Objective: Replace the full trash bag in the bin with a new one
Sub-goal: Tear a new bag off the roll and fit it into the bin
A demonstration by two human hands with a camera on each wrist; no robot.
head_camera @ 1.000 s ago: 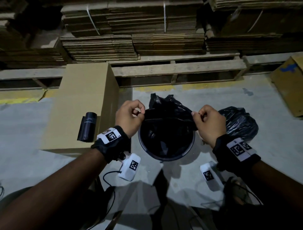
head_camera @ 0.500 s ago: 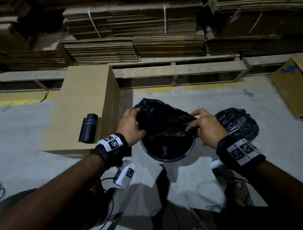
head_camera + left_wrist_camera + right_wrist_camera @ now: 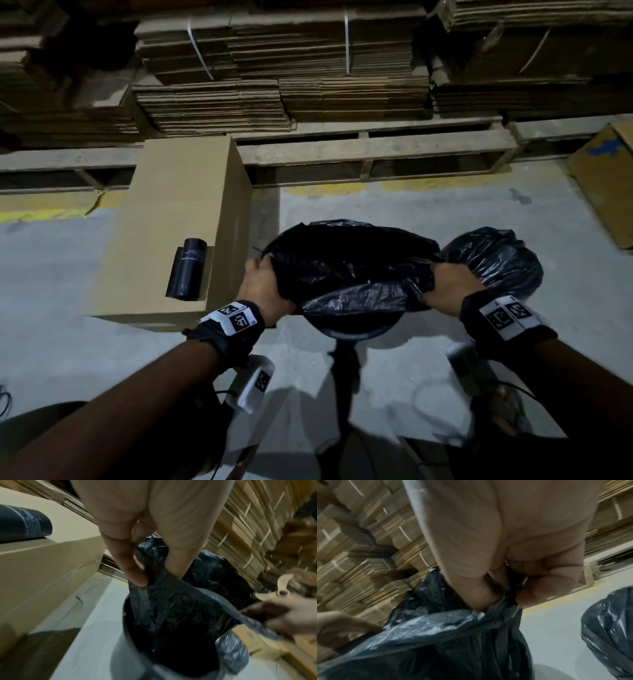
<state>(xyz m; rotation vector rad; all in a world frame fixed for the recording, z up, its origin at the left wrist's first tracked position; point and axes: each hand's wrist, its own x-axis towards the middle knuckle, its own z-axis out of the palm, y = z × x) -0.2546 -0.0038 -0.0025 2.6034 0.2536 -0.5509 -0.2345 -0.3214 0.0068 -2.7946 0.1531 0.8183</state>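
Note:
A new black trash bag is spread over the round bin on the floor, its body hanging inside. My left hand pinches the bag's mouth at the bin's left side; the left wrist view shows thumb and fingers clamped on the plastic above the bin. Gripping the bag's edge on the right is my right hand, with fingers curled round bunched plastic. The full tied bag sits on the floor right of the bin.
A tall cardboard box stands left of the bin with a roll of black bags on top. Wooden pallets loaded with flat cardboard run along the back. Another carton sits far right. Grey concrete floor surrounds the bin.
Both hands have moved apart and down, stretching the bag's mouth wide over the bin's rim. The near edge of the bag now folds down over the front of the bin.

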